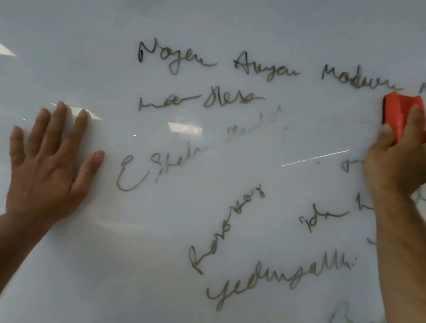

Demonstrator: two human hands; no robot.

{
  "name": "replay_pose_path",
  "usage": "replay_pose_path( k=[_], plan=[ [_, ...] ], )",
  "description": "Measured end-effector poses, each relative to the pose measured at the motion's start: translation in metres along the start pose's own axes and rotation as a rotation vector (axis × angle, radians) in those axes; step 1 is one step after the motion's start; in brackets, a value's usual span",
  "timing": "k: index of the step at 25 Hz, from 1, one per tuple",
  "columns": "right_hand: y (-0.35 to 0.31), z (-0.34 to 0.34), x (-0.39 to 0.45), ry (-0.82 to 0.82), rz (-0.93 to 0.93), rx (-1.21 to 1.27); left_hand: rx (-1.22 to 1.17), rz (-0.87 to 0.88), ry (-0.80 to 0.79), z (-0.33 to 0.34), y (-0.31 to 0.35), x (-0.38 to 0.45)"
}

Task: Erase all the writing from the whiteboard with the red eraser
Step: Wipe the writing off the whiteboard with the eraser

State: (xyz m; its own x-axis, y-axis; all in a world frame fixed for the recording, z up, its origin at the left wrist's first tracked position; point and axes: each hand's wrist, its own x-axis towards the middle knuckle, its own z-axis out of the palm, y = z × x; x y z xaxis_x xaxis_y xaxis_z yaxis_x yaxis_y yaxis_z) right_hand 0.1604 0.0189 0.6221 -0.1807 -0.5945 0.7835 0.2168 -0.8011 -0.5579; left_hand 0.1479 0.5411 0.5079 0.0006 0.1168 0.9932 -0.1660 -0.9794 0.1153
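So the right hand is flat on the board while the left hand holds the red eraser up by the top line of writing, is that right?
Not quite: the hands are swapped. In the head view the left hand lies flat on the whiteboard, and the right hand holds the red eraser by the top line of writing.

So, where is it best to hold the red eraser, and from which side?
Grip the red eraser by its two long plastic sides, coming from the back, as the right hand does. Its dark felt face lies against the whiteboard, so only the red back is free.
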Motion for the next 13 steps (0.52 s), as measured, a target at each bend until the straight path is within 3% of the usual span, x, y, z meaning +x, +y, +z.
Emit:
replay_pose_path(
  k=[2,3,5,7,10,12,13],
  plan=[
    [-0.021,-0.001,-0.011,-0.001,0.062,0.004,0.001,0.008,0.018,0.001,0.001,0.0],
    [-0.042,-0.002,-0.027,-0.01,-0.01,0.017,-0.002,0.003,0.023,0.0,0.001,0.001],
    [-0.084,-0.012,-0.084,-0.058,-0.322,0.143,-0.027,-0.011,0.013,-0.002,0.003,0.001],
    [-0.101,-0.032,-0.172,-0.171,-0.794,0.299,-0.056,0.026,0.004,-0.004,0.002,0.003],
    [-0.039,-0.07,-0.303,-0.342,-1.475,0.23,-0.047,0.042,-0.026,-0.002,-0.001,0.005],
    [0.005,-0.077,-0.307,-0.336,-1.613,0.19,-0.085,0.017,-0.014,0.004,-0.008,0.006],
    [0.018,-0.072,-0.279,-0.321,-1.549,0.203,-0.094,0.03,-0.004,0.009,-0.015,0.007]
  ],
)
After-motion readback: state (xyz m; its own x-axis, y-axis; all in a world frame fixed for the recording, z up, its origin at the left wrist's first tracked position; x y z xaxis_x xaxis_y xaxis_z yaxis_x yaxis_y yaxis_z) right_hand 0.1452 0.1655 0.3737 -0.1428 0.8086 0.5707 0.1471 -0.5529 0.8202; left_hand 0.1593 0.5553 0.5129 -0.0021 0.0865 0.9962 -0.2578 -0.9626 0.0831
